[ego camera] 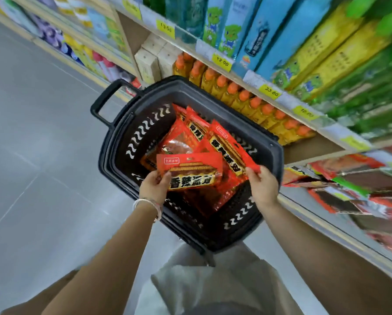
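Note:
A black plastic shopping basket [113, 142] stands on the floor in front of me, with several red snack packets lying in it. My left hand [154, 186] pinches the lower left corner of one red packet [190, 169] with black and yellow lettering, held flat over the basket. My right hand [263, 185] grips the end of a second red packet [230, 146], which slants up and to the left above the heap. A pale bracelet sits on my left wrist.
Shelves run along the right: orange-capped yellow bottles [247, 98] just behind the basket, tall blue, yellow and green boxes [281, 35] above, red packets [349, 189] on the low shelf at right. Grey tiled floor [31, 155] lies to the left. The basket's handle [106, 98] sticks out at upper left.

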`<state>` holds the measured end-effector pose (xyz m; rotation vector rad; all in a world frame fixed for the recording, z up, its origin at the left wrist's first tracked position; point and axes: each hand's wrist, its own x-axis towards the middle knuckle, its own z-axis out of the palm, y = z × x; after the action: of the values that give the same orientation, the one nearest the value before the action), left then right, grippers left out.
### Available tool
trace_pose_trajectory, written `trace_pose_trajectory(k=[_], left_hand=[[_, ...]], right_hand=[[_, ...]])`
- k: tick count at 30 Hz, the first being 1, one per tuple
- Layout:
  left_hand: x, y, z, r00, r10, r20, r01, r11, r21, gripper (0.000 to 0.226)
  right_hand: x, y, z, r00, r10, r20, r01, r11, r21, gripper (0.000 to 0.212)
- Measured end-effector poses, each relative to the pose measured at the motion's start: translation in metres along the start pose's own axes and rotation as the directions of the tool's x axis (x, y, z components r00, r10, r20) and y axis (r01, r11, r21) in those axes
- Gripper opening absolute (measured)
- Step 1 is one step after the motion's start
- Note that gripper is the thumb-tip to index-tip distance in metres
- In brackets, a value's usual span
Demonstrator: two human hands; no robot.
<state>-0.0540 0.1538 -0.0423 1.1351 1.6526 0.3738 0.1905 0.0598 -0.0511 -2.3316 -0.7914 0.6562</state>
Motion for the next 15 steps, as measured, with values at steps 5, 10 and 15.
trace_pose_trajectory(k=[5, 10, 15], left_hand=[[-0.044, 0.056, 0.012, 0.972, 0.228, 0.055, -0.226, 0.974, -0.035, 0.027], [-0.102, 0.12, 0.042, 0.843, 0.525, 0.116, -0.525, 0.85, -0.028, 0.025], [-0.185, 0.176, 0.104, 0.662, 0.741, 0.113, -0.739, 0.67, -0.062, 0.028]], right_hand=[[-0.043, 0.0, -0.064, 0.972, -0.118, -0.202, 0.147, 0.98, 0.135, 0.043], [-0.076, 0.017, -0.154, 0.886, -0.024, -0.463, 0.216, 0.906, 0.365, 0.024], [-0.108, 0.056, -0.268, 0.725, 0.024, -0.688, 0.356, 0.843, 0.404, 0.012]])
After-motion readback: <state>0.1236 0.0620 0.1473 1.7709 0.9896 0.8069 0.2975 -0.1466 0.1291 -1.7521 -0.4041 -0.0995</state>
